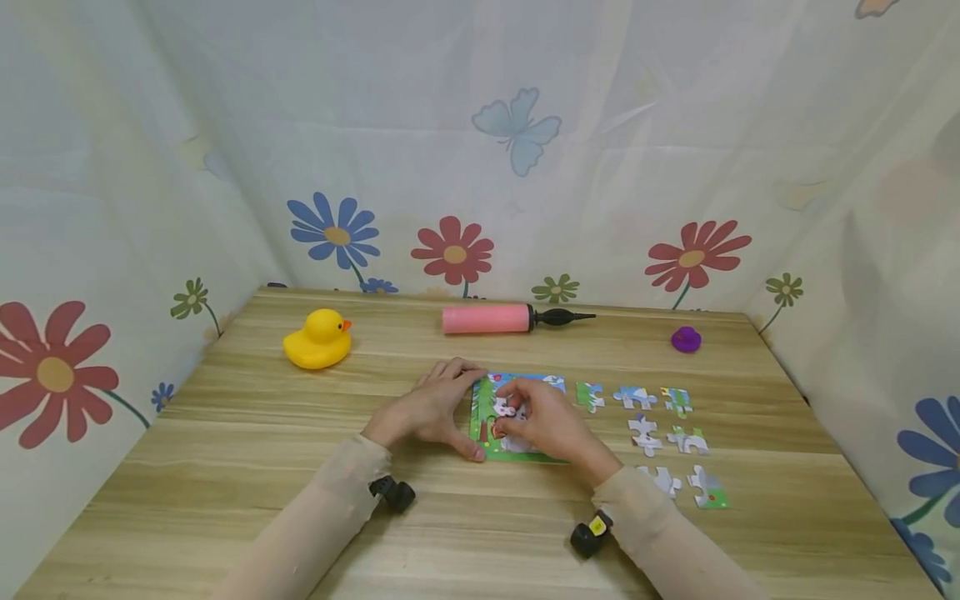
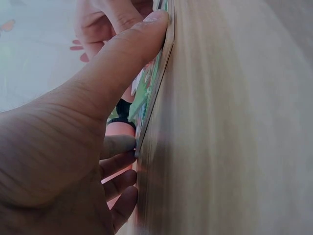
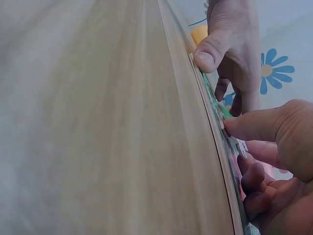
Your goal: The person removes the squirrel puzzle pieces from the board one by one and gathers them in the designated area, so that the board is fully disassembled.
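From the head view, my left hand (image 1: 431,408) steadies the puzzle board (image 1: 483,433) on the tabletop (image 1: 225,467), thumb at its near corner. Left wrist: thumb pressing the edge. Right wrist: my right hand (image 3: 274,161) seemingly pinches a puzzle piece (image 3: 234,143) over the board.

The wooden table (image 1: 225,500) bears a rubber duck (image 1: 318,339), pink pump (image 1: 495,318), puzzle board (image 1: 483,417) and loose pieces (image 1: 660,433).
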